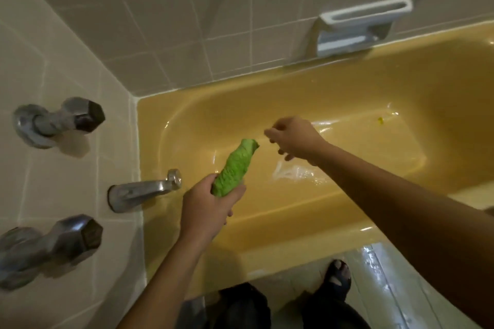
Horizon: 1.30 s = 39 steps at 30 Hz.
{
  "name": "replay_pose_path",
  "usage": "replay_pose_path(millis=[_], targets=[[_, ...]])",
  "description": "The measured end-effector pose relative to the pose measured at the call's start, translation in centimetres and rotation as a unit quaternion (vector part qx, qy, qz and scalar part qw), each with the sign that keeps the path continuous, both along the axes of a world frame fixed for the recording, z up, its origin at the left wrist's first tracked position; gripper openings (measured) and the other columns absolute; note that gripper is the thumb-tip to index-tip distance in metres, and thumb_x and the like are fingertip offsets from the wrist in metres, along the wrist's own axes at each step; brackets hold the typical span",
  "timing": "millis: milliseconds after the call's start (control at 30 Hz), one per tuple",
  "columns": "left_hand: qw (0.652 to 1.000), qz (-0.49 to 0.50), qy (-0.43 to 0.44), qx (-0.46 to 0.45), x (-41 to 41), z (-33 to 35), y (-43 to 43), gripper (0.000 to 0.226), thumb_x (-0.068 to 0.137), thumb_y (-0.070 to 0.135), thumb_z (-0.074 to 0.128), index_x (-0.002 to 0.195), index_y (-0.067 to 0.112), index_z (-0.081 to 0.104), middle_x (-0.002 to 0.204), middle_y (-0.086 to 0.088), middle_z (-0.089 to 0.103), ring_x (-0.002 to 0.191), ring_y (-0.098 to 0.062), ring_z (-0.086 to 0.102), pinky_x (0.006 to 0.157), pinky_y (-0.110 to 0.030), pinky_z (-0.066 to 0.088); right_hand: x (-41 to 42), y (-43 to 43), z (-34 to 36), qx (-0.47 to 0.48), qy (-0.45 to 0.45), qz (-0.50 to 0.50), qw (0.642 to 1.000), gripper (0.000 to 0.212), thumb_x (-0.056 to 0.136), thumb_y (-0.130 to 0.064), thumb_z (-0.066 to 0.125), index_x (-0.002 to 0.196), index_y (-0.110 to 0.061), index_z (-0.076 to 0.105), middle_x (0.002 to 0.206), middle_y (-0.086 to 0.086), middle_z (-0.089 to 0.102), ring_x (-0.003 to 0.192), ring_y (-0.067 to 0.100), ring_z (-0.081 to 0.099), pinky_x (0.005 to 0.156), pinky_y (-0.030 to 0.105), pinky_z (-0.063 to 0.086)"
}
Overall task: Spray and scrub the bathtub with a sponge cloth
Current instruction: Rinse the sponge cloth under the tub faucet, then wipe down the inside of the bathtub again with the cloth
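the left hand (pixel 211 208) grips the near end of the twisted green sponge cloth (pixel 236 168) above the bathtub (pixel 267 83), the right hand (pixel 291 139) loose and empty just past its tip, so this looks like wringing, and scrubbing next needs it unfurled.

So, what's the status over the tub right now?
Left hand grips rolled cloth. Right hand beside its tip, holding nothing. Tub floor wet, foamy. Spout close by left hand.
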State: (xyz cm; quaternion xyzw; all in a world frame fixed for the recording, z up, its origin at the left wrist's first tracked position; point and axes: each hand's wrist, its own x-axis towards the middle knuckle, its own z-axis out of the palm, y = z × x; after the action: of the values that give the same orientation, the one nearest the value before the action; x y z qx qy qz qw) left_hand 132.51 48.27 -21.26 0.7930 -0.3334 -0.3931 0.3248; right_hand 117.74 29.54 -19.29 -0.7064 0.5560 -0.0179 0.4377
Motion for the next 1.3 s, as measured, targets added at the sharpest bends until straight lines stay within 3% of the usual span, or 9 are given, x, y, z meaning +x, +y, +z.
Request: replay_pose_path(millis=[133, 333, 500, 700, 867, 967, 1067, 1200, 1300], targets=[[0.99, -0.116, -0.07, -0.047, -7.4, 1.8, -2.7, 0.023, 0.081, 0.049, 0.083, 0.091, 0.031, 0.072, 0.067, 0.005, 0.066, 0.059, -0.014, 0.063, 0.054, -0.041, 0.053, -10.9, 0.5, 0.5, 0.244, -0.114, -0.167, 0.948, 0.051, 0.098, -0.056, 0.059, 0.117, -0.008, 0.062, 0.109, 0.013, 0.072, 0.088, 0.034, 0.076, 0.062, 0.036, 0.062], [0.954, -0.225, -0.18, -0.088, -20.9, 7.2, -6.2, 0.056, 0.074, 0.052, 0.088, 0.122, 0.029, 0.072, 0.094, 0.016, 0.043, 0.084, 0.001, 0.049, 0.071, -0.018, 0.038, -24.3, -0.3, 4.0, 0.215, -0.281, -0.274, 0.894, 0.047, 0.091, -0.033, 0.078, 0.11, 0.008, 0.067, 0.097, 0.022, 0.071, 0.075, 0.026, 0.072, 0.064, 0.032, 0.061], [0.94, -0.23, -0.222, -0.121, -29.7, 12.1, -10.2, 0.045, 0.065, 0.044, 0.093, 0.092, 0.027, 0.063, 0.082, 0.014, 0.054, 0.071, -0.002, 0.049, 0.061, -0.02, 0.035, -35.3, -3.0, 8.9, 0.158, -0.333, -0.327, 0.87, 0.037, 0.093, -0.019, 0.075, 0.112, 0.012, 0.065, 0.091, 0.02, 0.068, 0.071, 0.023, 0.072, 0.07, 0.041, 0.065], [0.976, -0.176, 0.114, -0.058, -38.5, 16.6, -17.1, 0.056, 0.065, 0.032, 0.095, 0.108, 0.008, 0.069, 0.095, -0.021, 0.076, 0.075, -0.028, 0.076, 0.067, -0.038, 0.06, -47.0, -6.8, 13.7, 0.085, -0.398, -0.35, 0.843, 0.021, 0.098, -0.002, 0.065, 0.118, 0.002, 0.064, 0.113, 0.022, 0.065, 0.092, 0.031, 0.071, 0.068, 0.04, 0.065], [0.898, -0.111, 0.412, 0.108, -44.1, 17.7, -22.1, 0.035, 0.099, 0.033, 0.061, 0.104, -0.001, 0.069, 0.08, -0.017, 0.069, 0.061, -0.021, 0.07, 0.049, -0.024, 0.057, -54.1, -8.5, 15.5, 0.016, -0.407, -0.37, 0.835, 0.025, 0.098, 0.0, 0.061, 0.121, -0.007, 0.068, 0.12, 0.016, 0.068, 0.105, 0.031, 0.072, 0.08, 0.041, 0.064], [0.919, -0.149, 0.355, 0.086, -47.3, 16.6, -24.6, 0.042, 0.101, 0.044, 0.056, 0.106, 0.004, 0.069, 0.08, -0.014, 0.071, 0.063, -0.021, 0.069, 0.05, -0.027, 0.056, -56.7, -10.2, 16.1, 0.005, -0.368, -0.424, 0.827, 0.023, 0.098, -0.001, 0.062, 0.12, -0.006, 0.067, 0.119, 0.018, 0.067, 0.1, 0.03, 0.072, 0.071, 0.035, 0.064], [0.942, -0.239, 0.236, 0.014, -50.4, 15.7, -26.4, 0.062, 0.077, 0.05, 0.089, 0.12, 0.013, 0.064, 0.109, -0.009, 0.069, 0.076, -0.02, 0.069, 0.059, -0.035, 0.062, -58.5, -12.8, 16.2, 0.008, -0.32, -0.452, 0.833, 0.033, 0.096, -0.009, 0.069, 0.127, -0.002, 0.061, 0.119, 0.021, 0.064, 0.096, 0.029, 0.072, 0.065, 0.033, 0.064], [0.963, -0.251, 0.001, -0.095, -52.8, 15.1, -30.1, 0.058, 0.066, 0.035, 0.099, 0.111, 0.024, 0.065, 0.102, 0.002, 0.066, 0.076, -0.019, 0.073, 0.059, -0.03, 0.058, -60.7, -16.8, 16.0, -0.031, -0.259, -0.428, 0.865, 0.065, 0.085, -0.016, 0.083, 0.141, -0.005, 0.053, 0.126, 0.018, 0.061, 0.104, 0.03, 0.071, 0.088, 0.044, 0.063], [0.959, -0.257, 0.077, -0.086, -53.4, 15.1, -33.7, 0.052, 0.074, 0.033, 0.094, 0.115, 0.015, 0.067, 0.089, -0.007, 0.075, 0.068, -0.02, 0.075, 0.067, -0.037, 0.06, -62.8, -19.9, 16.3, -0.056, -0.281, -0.397, 0.872, 0.062, 0.085, -0.006, 0.081, 0.141, -0.01, 0.057, 0.127, 0.018, 0.062, 0.111, 0.031, 0.068, 0.097, 0.048, 0.058]])
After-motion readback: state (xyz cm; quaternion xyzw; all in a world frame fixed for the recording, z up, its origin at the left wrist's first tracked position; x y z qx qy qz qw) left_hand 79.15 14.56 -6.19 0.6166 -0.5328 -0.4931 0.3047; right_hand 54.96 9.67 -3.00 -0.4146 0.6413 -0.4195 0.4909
